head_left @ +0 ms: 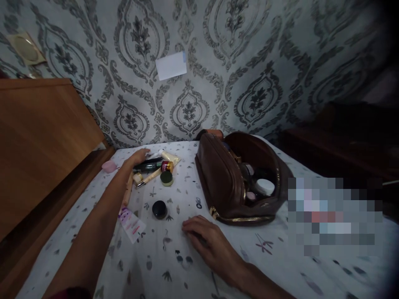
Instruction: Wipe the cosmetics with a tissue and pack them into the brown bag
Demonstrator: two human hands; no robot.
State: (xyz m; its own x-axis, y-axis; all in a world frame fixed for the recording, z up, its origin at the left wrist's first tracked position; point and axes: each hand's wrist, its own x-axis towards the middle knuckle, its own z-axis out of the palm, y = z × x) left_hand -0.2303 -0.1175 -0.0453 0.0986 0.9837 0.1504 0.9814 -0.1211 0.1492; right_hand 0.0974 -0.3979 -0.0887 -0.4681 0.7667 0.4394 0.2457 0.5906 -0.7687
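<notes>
a: where has the left hand (140,156) got to?
b: it is far out in front, way ahead of the right hand (208,240).
a: is it holding something?
b: i can't tell. it looks small and dim from here, and i can't see what the fingers do.
a: what is near it?
b: a dark tube (149,167) lies just on this side of it. to its right are a cream tube (171,157) and a red and gold jar (167,167). a little jar with a dark lid (166,178) is a bit closer to us. a pink puff (109,166) is off to its left.
a: and the right hand?
b: it rests on the leafy sheet (149,286), fingers a bit bent, with nothing in it.
a: what lies between the hands?
b: a round black pot (159,209), not touching either one. a purple and white packet (132,224) is left of the right hand, beside the left arm.
a: where is the brown bag (218,178)?
b: ahead of the right hand and to its right, unzipped. a white lid (264,187) shows inside.
</notes>
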